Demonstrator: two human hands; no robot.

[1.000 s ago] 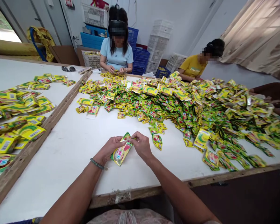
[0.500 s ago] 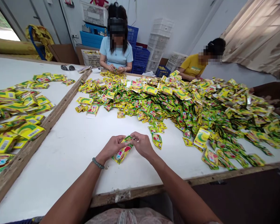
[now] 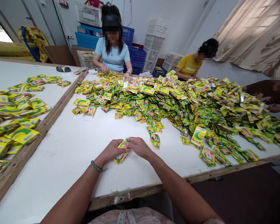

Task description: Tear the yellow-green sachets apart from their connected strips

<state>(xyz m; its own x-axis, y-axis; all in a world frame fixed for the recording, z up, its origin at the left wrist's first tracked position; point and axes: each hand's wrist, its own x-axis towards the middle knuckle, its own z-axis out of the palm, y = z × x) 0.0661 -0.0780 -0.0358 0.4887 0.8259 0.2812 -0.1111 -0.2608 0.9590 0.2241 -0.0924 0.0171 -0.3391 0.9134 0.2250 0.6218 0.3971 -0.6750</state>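
Note:
Between my two hands is a small yellow and green printed carton, held at a slant just over the white table. My left hand is closed around its left side, and a beaded bracelet circles that wrist. At its upper end, the fingers of my right hand are bent over the carton; they hide that end, so I cannot see whether a flap is open. A green and yellow sachet lies a little beyond my right hand, at the near edge of a big heap of sachets.
A wooden strip divides the table; filled-looking yellow cartons lie left of it. Across the heap sit a person in light blue, another in yellow, and a third at the right edge. Stacked crates stand behind.
My right hand has closed further over the carton's upper end, covering more of it. The person in light blue has spread their hands apart, one now reaching onto the heap. My view has shifted slightly.

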